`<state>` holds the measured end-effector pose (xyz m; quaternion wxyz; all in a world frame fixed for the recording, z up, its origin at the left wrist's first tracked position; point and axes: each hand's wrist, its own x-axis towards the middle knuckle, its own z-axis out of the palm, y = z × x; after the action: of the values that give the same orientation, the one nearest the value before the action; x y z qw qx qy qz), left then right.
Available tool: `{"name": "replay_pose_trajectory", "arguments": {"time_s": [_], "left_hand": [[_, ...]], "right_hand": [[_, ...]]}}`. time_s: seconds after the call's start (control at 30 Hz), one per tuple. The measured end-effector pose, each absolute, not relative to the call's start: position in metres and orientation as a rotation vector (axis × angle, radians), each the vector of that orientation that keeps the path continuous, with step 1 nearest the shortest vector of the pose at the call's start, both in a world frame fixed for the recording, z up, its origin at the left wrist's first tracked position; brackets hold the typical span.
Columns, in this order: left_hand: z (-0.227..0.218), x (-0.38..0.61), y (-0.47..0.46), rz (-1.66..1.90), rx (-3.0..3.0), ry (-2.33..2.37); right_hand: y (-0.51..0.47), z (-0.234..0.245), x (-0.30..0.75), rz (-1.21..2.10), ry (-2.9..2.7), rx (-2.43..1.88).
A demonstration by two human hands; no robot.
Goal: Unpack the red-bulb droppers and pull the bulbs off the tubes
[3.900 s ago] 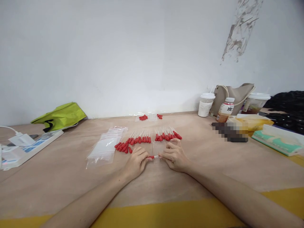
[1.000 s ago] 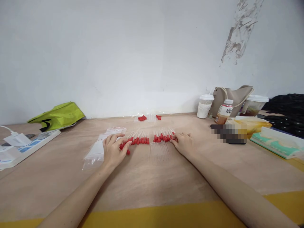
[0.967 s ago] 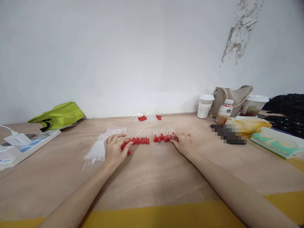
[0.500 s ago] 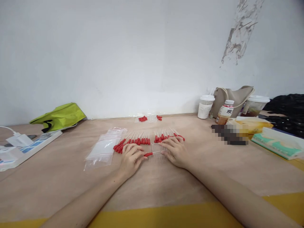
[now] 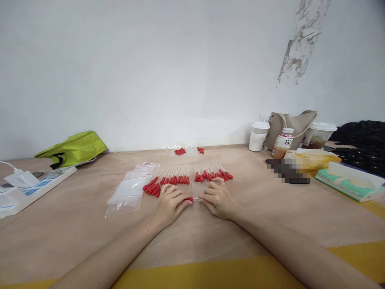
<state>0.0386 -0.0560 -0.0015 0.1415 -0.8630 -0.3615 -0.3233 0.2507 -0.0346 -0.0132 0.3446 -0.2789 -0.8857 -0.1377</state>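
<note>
My left hand (image 5: 172,204) is closed on the red rubber bulb (image 5: 190,199) of a glass dropper, its thumb and fingers pinching the bulb. From the right, my right hand (image 5: 219,199) pinches the dropper's thin glass tube (image 5: 196,198), close to the bulb. Beneath and behind my fingertips lie several bare clear glass tubes (image 5: 197,188). Beyond them, finished-looking droppers with red bulbs form a left group (image 5: 177,180) and a right group (image 5: 210,175), tubes pointing toward the wall. Loose red bulbs (image 5: 180,151) rest on clear plastic by the wall.
Clear zip bags (image 5: 128,188) lie left of the droppers. Farther left are a power strip (image 5: 45,188) with chargers and a lime-green bag (image 5: 73,147). At right stand a lidded cup (image 5: 258,137), a bottle (image 5: 282,144), a grey bag (image 5: 296,120) and a tissue pack (image 5: 349,182).
My right hand has slid left along the glass tube toward the bulb, and my left hand has shifted slightly right. My hands are closer together, and less tube shows between them.
</note>
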Motion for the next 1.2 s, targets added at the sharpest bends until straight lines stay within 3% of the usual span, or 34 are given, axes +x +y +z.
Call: {"name": "replay_pose_trajectory", "arguments": {"time_s": [0.33,0.57,0.83,1.03,1.2], "left_hand": [[0.001,0.028,-0.059,-0.867,-2.476,-1.117],[0.006,0.009,-0.055,-1.214,-2.426,-1.230],[0.028,-0.054,-0.029,-1.510,-1.933,-1.960],[0.028,-0.087,-0.018,-1.450,-1.905,-2.137],[0.021,-0.082,-0.017,-1.292,-1.976,-2.144]], "right_hand": [[-0.035,-0.014,0.266,-0.369,-2.298,-0.735],[-0.026,-0.013,0.276,-0.235,-2.109,-0.929],[-0.026,-0.009,0.271,-0.214,-1.964,-1.156],[-0.021,-0.019,0.258,-0.395,-2.047,-1.100],[-0.024,-0.020,0.257,-0.349,-2.109,-1.080]]}}
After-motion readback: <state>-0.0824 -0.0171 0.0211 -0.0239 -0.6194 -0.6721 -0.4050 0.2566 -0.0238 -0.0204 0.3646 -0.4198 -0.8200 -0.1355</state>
